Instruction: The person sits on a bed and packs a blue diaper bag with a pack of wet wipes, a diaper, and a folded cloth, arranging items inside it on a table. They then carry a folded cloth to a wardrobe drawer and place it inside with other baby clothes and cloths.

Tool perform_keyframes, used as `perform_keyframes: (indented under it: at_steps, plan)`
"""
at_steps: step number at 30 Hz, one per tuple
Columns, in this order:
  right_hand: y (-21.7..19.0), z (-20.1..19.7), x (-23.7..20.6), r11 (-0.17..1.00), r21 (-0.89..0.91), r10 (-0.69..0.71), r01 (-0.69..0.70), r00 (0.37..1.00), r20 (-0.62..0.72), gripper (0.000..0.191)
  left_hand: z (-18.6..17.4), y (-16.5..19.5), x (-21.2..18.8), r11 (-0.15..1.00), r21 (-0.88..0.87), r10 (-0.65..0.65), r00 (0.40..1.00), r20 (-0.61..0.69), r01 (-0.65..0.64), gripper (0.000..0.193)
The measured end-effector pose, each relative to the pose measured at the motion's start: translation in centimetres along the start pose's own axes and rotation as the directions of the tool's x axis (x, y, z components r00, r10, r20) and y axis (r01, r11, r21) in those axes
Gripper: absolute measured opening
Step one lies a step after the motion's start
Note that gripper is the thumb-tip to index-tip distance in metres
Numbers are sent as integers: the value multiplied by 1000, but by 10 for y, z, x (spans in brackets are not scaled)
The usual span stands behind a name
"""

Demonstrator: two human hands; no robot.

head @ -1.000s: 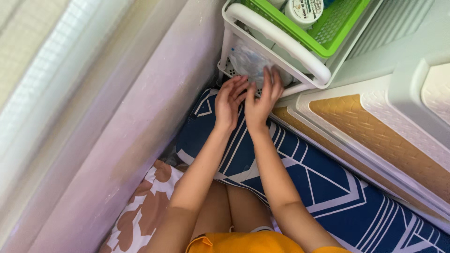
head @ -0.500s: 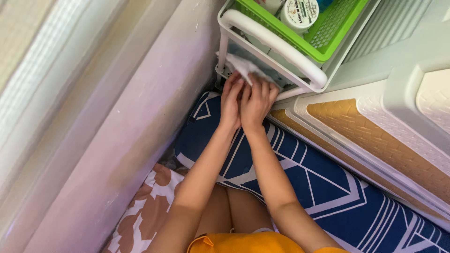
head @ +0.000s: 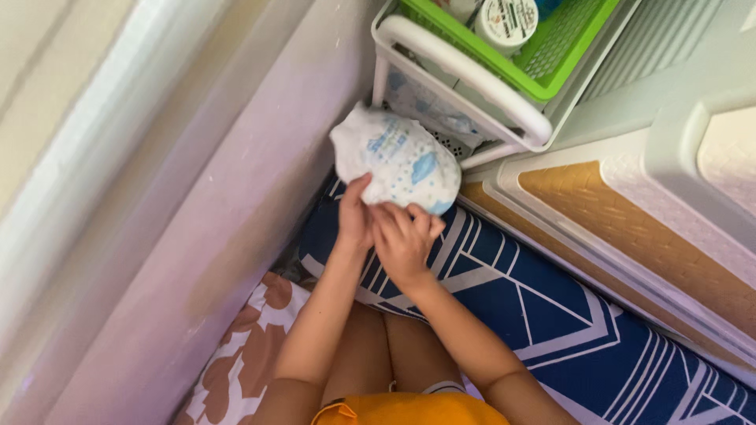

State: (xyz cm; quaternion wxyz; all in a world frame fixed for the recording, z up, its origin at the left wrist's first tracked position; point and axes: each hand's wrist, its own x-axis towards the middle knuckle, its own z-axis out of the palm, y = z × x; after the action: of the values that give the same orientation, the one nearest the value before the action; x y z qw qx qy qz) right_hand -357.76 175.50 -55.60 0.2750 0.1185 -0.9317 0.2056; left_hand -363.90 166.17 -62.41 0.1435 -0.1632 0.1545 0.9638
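Observation:
Both hands hold a folded white diaper (head: 398,160) with a pale blue dotted print, lifted just in front of the white plastic rack (head: 465,79). My left hand (head: 354,216) grips its lower left edge. My right hand (head: 404,238) pinches the lower edge beside it, fingers curled. More of the same white packs (head: 417,106) lie on the rack's lower shelf behind the diaper.
A green basket (head: 571,47) with a round white lidded jar (head: 505,20) sits on the rack's top shelf. A white and tan plastic drawer unit (head: 630,220) stands to the right. A pale wall (head: 236,197) runs along the left. Blue patterned mat (head: 551,315) below.
My hands were reaching into the rack's lower shelf; they have now drawn back toward me with the diaper pulled out and held up in the open.

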Motion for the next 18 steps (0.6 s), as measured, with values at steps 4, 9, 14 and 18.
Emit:
perform_keyframes:
  at_steps: [4,9,14,18]
  plan:
    - [-2,-8,-42,999,34,1,-3,999,43,21,-38,-1,-22,997,-72,-31,999,-11,30,55]
    - [29,29,-88,998,5,64,-66,978,198,42,-81,-19,-43,987,-162,-32,993,-111,14,58]
    - [55,75,-125,999,-25,42,-35,927,372,47,-105,-43,-66,349,919,659,746,-102,-182,68]
    - [61,88,-139,997,-50,71,-55,900,429,48,-114,-42,-74,-447,877,624,642,446,-176,69]
